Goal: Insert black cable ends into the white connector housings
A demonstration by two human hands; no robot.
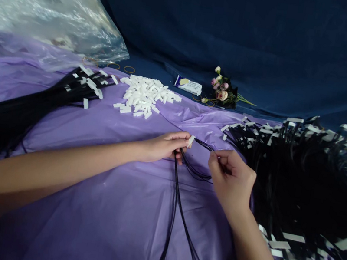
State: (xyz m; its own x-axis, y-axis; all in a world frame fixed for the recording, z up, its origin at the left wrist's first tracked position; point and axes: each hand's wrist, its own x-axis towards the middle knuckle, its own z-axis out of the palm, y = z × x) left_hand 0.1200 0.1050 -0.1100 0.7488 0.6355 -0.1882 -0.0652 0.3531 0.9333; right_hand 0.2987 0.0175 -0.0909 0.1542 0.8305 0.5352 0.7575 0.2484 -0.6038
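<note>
My left hand (169, 146) is closed around a white connector (190, 141) and the black cables beside it, near the middle of the view. Thin black cables (202, 143) run from the connector to my right hand (231, 174), whose thumb and forefinger pinch them. More black cables (170, 217) hang from under my left hand, looping to the right and trailing down over the purple sheet (108, 207) to the bottom edge. The ends inside my fingers are hidden.
White connectors (144, 94) lie piled behind my left hand. Black cable bundles with white ends lie at the left (31, 112) and right (303, 181). Farther back are a small packet (188, 85), artificial flowers (222, 89), rubber bands (129, 69) and clear plastic (56, 15).
</note>
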